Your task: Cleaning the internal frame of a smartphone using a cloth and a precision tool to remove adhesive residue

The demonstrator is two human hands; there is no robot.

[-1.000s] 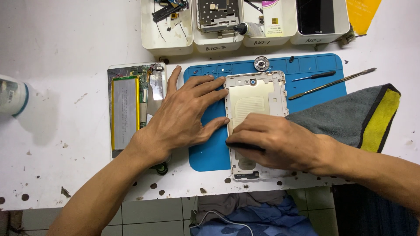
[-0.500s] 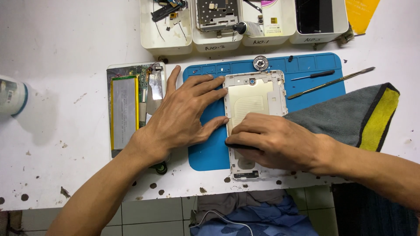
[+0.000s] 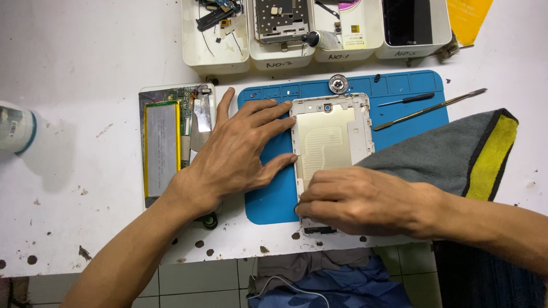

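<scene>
A pale gold tablet back cover [image 3: 331, 137] lies face down on a blue work mat [image 3: 274, 197]. My left hand [image 3: 240, 151] rests flat on the mat, fingers spread, with its fingertips against the cover's left edge. My right hand [image 3: 359, 202] lies over the cover's lower part, fingers curled at its lower left edge. Whether it holds a small tool I cannot tell. An opened tablet body [image 3: 171, 140] with a silver battery and circuit board sits left of the mat, partly under my left palm.
Several white trays [image 3: 314, 54] with phone parts line the table's far edge. A screwdriver [image 3: 408, 99] and a metal spudger [image 3: 434, 107] lie on the mat's right part. A grey and yellow cloth [image 3: 456, 151] is at right, a bottle [image 3: 17, 126] at far left.
My right hand has slid slightly downward along the cover's lower left edge. My left hand has stayed in place.
</scene>
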